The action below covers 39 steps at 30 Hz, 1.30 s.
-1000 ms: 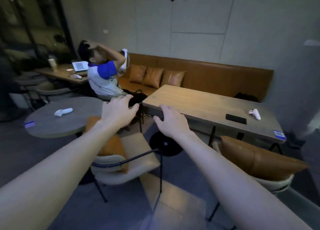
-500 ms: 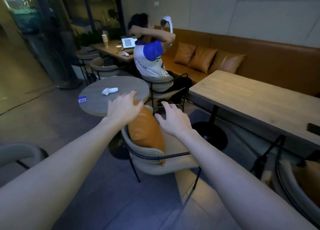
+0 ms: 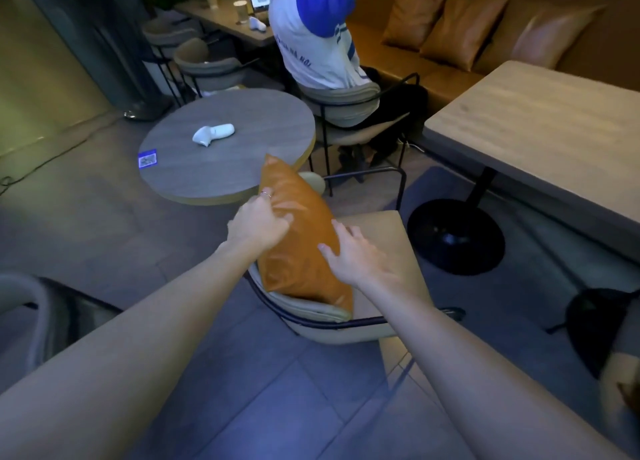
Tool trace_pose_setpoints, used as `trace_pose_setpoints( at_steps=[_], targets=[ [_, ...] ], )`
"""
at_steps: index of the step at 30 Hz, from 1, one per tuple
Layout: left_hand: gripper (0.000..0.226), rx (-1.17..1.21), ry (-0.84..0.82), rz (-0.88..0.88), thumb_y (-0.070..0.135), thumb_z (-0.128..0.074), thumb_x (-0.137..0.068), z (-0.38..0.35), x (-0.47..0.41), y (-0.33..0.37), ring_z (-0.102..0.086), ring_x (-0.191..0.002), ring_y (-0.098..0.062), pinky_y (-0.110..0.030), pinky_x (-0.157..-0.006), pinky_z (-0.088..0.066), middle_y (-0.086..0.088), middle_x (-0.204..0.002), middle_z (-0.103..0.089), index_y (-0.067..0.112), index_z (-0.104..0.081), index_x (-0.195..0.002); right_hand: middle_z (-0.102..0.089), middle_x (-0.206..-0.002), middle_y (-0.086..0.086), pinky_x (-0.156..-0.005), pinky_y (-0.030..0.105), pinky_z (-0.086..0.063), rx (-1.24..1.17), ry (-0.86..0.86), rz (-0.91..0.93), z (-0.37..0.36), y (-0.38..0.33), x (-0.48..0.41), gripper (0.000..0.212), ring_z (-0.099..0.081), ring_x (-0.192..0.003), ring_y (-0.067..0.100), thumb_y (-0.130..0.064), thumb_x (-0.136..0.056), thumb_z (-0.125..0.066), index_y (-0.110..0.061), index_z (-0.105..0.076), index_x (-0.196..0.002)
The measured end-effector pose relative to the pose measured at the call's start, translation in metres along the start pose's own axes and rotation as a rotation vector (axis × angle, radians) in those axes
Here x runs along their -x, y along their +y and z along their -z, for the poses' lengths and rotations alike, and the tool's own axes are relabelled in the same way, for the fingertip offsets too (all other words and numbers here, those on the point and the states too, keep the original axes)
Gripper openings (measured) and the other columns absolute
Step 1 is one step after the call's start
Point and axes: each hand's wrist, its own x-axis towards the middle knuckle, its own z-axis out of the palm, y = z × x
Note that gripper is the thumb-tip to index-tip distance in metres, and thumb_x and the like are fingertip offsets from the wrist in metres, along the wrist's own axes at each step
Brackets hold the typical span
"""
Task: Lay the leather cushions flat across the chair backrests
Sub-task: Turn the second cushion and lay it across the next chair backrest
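- the tan-orange square leather cushion [image 3: 298, 238] stands on edge against the curved beige padded backrest [image 3: 311, 316] of the black-framed chair [image 3: 377, 238], one corner up toward the round grey wooden desk [image 3: 225, 148].
- the left hand [image 3: 258, 222] is closed on the cushion's left edge, fingers curled into the leather; the right hand [image 3: 353, 255] lies open and spread on the cushion's right face, pressing rather than gripping.
- it looks light and soft: the leather dimples under the fingers, so it should fold and sag if lifted by one corner. the glossy skin may slip under a flat palm.
- the best hold is probably the two opposite side edges, pinching the seams, then tipping it over the backrest rim.
- the backrest rim is narrow and rounded, so a flat-laid cushion could slide off toward the seat or floor.
- the room is dim, with a grey tiled floor [image 3: 277, 390], the round desk just beside the chair, a long pale wooden desk [image 3: 540, 130] to the right, and a seated person [image 3: 311, 44] beyond.
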Motion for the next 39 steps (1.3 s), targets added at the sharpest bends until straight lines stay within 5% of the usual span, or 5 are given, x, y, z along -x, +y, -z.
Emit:
trace_pose_setpoints(
  at_steps=[17, 27, 31, 35, 39],
  targets=[
    [0.123, 0.61, -0.234, 0.325, 0.072, -0.083, -0.061, -0.081, -0.107, -0.088, -0.049, -0.138, -0.031, -0.05, -0.115, -0.041, -0.004, -0.156, -0.046, 0.027, -0.026, -0.16, -0.023, -0.17, 0.002, -0.124, 0.044, -0.023, -0.497, 0.085, -0.262, -0.122, -0.017, -0.055, 0.051, -0.026, -0.153, 0.027, -0.051, -0.109, -0.023, -0.044, -0.027, -0.16],
    [0.126, 0.646, -0.269, 0.321, 0.073, -0.083, -0.058, -0.087, -0.127, -0.102, -0.048, -0.137, -0.034, -0.05, -0.113, -0.042, -0.009, -0.158, -0.041, 0.025, -0.027, -0.16, -0.041, -0.145, 0.016, -0.109, 0.048, -0.034, -0.335, 0.315, -0.932, -0.142, 0.01, -0.001, 0.06, -0.039, -0.136, 0.038, -0.026, -0.092, -0.059, -0.013, -0.039, -0.147],
    [0.123, 0.671, -0.25, 0.334, 0.078, -0.077, -0.062, -0.088, -0.136, -0.113, -0.044, -0.14, -0.035, -0.05, -0.116, -0.038, -0.011, -0.161, -0.034, 0.022, -0.029, -0.161, -0.03, -0.157, 0.021, -0.108, 0.049, -0.041, -0.82, 0.415, -1.241, -0.154, 0.035, 0.003, 0.096, -0.044, -0.136, 0.041, -0.029, -0.09, -0.07, -0.015, -0.007, -0.162],
    [0.127, 0.671, -0.271, 0.303, 0.082, -0.075, -0.057, -0.089, -0.139, -0.122, -0.045, -0.139, -0.034, -0.052, -0.116, -0.038, -0.01, -0.161, -0.034, 0.025, -0.029, -0.161, -0.062, -0.115, 0.013, -0.095, 0.055, -0.055, -1.278, 0.259, -1.176, -0.152, 0.042, 0.001, 0.032, -0.065, -0.1, 0.038, -0.033, -0.093, -0.074, -0.01, -0.055, -0.104],
    [0.125, 0.655, -0.242, 0.304, 0.081, -0.074, -0.058, -0.093, -0.137, -0.125, -0.046, -0.138, -0.034, -0.052, -0.113, -0.04, -0.009, -0.161, -0.037, 0.024, -0.03, -0.16, -0.067, -0.097, 0.018, -0.079, 0.051, -0.064, -1.161, 0.166, -1.155, -0.142, 0.052, -0.008, 0.027, -0.074, -0.078, 0.037, -0.018, -0.085, -0.08, -0.004, -0.057, -0.088]
  ],
)
